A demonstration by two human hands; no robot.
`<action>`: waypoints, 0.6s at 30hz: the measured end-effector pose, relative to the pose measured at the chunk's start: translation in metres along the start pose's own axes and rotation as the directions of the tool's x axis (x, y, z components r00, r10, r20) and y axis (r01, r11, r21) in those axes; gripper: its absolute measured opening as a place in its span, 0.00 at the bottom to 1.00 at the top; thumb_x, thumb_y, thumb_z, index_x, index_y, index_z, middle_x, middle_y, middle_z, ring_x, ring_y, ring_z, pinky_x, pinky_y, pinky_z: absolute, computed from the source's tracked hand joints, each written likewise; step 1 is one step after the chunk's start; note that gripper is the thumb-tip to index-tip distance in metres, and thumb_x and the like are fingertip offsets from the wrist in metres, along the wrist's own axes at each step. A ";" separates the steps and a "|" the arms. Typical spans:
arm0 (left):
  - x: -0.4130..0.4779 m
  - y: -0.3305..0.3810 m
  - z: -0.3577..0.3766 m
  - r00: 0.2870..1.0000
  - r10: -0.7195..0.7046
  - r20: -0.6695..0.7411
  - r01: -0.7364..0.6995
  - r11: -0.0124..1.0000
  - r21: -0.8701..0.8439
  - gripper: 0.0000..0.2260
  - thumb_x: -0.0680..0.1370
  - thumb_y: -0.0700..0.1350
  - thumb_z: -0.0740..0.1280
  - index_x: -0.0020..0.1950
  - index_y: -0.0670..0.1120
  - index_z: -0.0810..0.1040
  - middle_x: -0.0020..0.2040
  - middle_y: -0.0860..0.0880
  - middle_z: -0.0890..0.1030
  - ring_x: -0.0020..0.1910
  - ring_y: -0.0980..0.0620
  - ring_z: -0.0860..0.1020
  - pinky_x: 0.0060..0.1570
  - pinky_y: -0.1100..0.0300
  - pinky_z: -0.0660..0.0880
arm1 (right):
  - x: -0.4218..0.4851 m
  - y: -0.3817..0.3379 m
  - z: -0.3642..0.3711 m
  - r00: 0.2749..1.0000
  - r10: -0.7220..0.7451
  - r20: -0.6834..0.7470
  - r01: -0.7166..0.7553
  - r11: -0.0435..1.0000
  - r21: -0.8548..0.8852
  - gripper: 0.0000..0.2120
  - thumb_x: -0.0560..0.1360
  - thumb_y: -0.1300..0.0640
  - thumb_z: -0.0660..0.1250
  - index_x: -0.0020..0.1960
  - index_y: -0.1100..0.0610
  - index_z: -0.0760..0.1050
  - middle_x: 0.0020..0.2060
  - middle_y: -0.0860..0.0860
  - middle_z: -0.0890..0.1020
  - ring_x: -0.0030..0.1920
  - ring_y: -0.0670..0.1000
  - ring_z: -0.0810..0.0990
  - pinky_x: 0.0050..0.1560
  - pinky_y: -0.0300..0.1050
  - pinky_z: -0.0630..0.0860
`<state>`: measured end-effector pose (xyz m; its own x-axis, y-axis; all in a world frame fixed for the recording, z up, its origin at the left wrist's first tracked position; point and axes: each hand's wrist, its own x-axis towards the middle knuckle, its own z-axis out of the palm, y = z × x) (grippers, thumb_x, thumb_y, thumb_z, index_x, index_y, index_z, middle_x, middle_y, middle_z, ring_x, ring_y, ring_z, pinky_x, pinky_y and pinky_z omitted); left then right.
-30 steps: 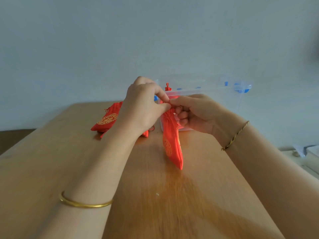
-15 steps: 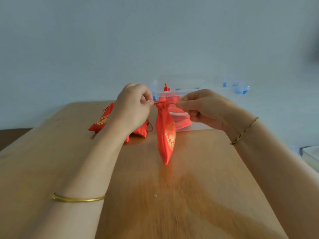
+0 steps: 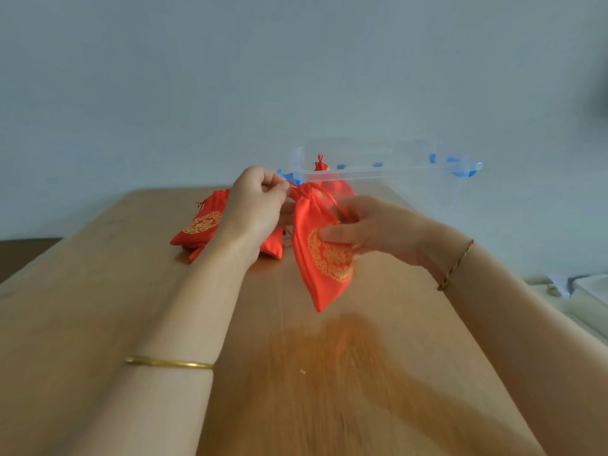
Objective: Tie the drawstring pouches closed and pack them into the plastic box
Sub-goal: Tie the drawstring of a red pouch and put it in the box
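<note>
A red drawstring pouch [image 3: 320, 258] with a gold pattern hangs above the wooden table [image 3: 98, 307], its neck gathered shut. My left hand [image 3: 255, 209] pinches the drawstring at the pouch's neck. My right hand [image 3: 371, 230] holds the pouch's body, thumb on the gold pattern. Behind them stands a clear plastic box [image 3: 388, 171] with blue clips, and a red pouch [image 3: 324, 166] shows inside it. More red pouches [image 3: 200, 225] lie on the table at the left, partly hidden by my left wrist.
The table's right edge runs close to my right forearm. Beyond it at the far right sit pale objects [image 3: 589, 287] that I cannot make out. A plain wall stands behind the box.
My right hand left the drawstring and moved down to hold the pouch's body. The pouch has turned, its gold pattern now facing me. My left hand still pinches the string.
</note>
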<state>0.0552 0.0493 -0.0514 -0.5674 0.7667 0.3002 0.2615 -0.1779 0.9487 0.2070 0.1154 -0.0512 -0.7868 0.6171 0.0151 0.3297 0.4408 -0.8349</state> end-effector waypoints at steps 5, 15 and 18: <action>0.017 0.011 -0.009 1.000 -0.017 0.024 0.018 0.999 -0.032 0.07 0.77 0.36 0.62 0.42 0.46 0.72 0.38 0.48 0.78 0.28 0.57 0.78 0.28 0.63 0.75 | 0.006 -0.024 -0.019 0.981 -0.010 -0.193 0.023 0.998 0.067 0.03 0.75 0.58 0.66 0.46 0.58 0.75 0.37 0.53 0.77 0.34 0.49 0.75 0.34 0.41 0.76; 0.063 -0.057 -0.032 1.000 -0.024 0.009 0.007 0.611 0.792 0.14 0.74 0.47 0.67 0.58 0.45 0.77 0.60 0.42 0.77 0.61 0.41 0.72 0.62 0.50 0.68 | 0.105 -0.052 -0.091 0.915 0.215 -0.343 -0.295 0.934 -0.202 0.11 0.75 0.57 0.66 0.37 0.58 0.67 0.37 0.55 0.73 0.34 0.52 0.74 0.36 0.45 0.74; 0.066 -0.066 -0.026 0.998 -0.054 0.045 -0.019 0.414 0.910 0.21 0.74 0.52 0.66 0.64 0.43 0.73 0.62 0.39 0.73 0.62 0.37 0.68 0.62 0.49 0.65 | 0.120 -0.042 -0.078 0.929 0.304 -0.210 -0.369 0.772 -0.518 0.13 0.77 0.52 0.62 0.39 0.59 0.70 0.50 0.61 0.78 0.46 0.55 0.74 0.38 0.43 0.71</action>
<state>-0.0202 0.0954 -0.0913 -0.5449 0.8023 0.2435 0.8295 0.4735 0.2962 0.1395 0.2217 0.0289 -0.5213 0.8444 -0.1238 0.8152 0.4498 -0.3648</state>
